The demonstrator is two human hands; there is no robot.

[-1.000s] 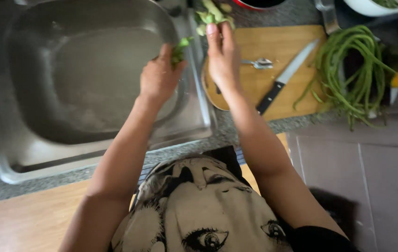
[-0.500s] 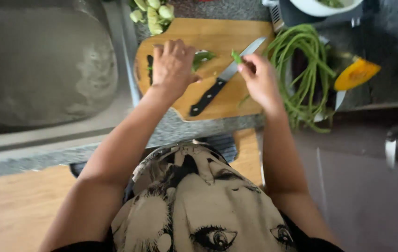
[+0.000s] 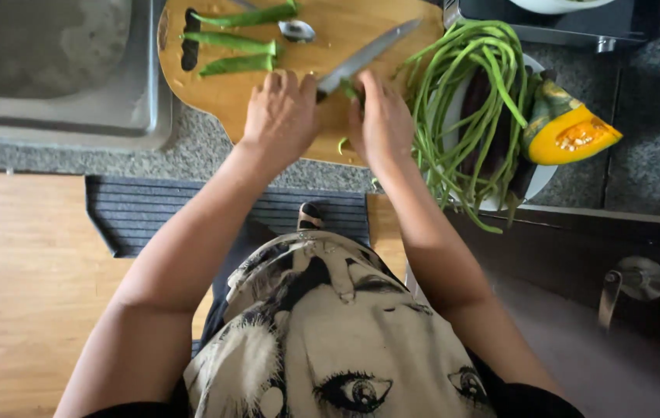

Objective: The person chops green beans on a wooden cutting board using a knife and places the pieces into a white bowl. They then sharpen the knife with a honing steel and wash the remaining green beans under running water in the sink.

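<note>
Steel knife lies diagonally on the cutting board, handle under the curled left hand. Right hand, beside the blade, pinches a green bean piece; whether the left actually grips the handle I cannot tell.

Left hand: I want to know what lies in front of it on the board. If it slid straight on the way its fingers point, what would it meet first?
Probably the lowest okra pod, just beyond the left hand on the wooden cutting board. The knife lies off to the right of that line.

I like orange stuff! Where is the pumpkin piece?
In the head view, the pumpkin piece sits far right on the counter, against the plate of long green beans, right of the cutting board.
</note>
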